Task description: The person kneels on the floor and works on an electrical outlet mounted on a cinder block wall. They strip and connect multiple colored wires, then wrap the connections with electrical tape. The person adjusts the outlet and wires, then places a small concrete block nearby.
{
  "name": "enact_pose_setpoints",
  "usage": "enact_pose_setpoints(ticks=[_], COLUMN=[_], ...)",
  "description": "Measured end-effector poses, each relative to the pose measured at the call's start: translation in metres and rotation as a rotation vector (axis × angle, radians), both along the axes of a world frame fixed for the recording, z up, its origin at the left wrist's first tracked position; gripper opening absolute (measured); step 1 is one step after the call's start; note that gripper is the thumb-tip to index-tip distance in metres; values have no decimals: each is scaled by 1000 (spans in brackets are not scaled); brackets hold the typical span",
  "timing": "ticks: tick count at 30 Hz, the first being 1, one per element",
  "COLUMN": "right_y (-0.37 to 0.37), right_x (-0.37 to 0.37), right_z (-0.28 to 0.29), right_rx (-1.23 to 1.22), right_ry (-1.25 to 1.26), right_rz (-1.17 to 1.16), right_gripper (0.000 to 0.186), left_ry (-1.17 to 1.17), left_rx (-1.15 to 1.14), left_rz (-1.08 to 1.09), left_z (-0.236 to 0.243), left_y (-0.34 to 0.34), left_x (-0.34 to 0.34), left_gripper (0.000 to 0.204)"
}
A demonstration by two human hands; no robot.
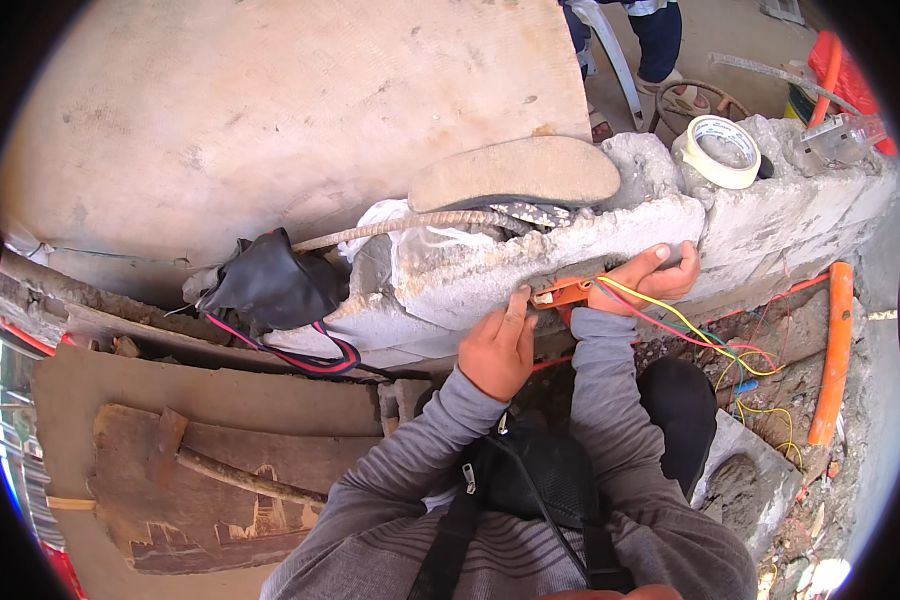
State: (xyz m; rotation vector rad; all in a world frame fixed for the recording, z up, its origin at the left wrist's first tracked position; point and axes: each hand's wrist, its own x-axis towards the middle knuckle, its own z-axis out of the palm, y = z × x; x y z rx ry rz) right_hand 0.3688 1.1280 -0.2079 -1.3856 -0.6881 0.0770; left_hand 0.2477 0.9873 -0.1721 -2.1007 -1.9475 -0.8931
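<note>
An orange electrical box (564, 292) sits at the near face of a grey concrete block wall (530, 262), its opening facing up toward me. My left hand (498, 348) is at the box's left end, index finger stretched out to its edge and thumb apart. My right hand (652, 275) lies against the wall at the other end, palm side partly up, thumb and fingers bent but apart. Yellow, pink and green wires (685, 325) run from the box past my right wrist down to the right. Part of the box is hidden by my right hand.
A masking tape roll (722, 152), a float (515, 174) and a black bag (275, 280) rest on the wall. An orange pipe (832, 355) stands over rubble at right. A hammer (240, 470) lies on boards at left. Another person's legs (656, 45) are beyond the wall.
</note>
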Motion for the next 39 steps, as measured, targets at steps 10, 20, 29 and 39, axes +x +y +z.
enact_pose_setpoints(ticks=[10,20,29,39], right_y=[7,3,3,5], right_x=[1,1,2,1], right_z=[-3,-2,0,-3], right_rx=[37,19,0,9], right_ry=[-19,-6,14,14], right_rz=[-53,3,-8,-19], right_gripper=[44,44,44,46], left_ry=[-62,-12,-71,-154], left_rx=[98,-220,-209,-181], left_rz=[-194,-13,-89,-106], left_z=[35,21,38,16], left_y=[1,-2,-9,-16], left_x=[0,10,2,-3], left_gripper=[42,49,49,58])
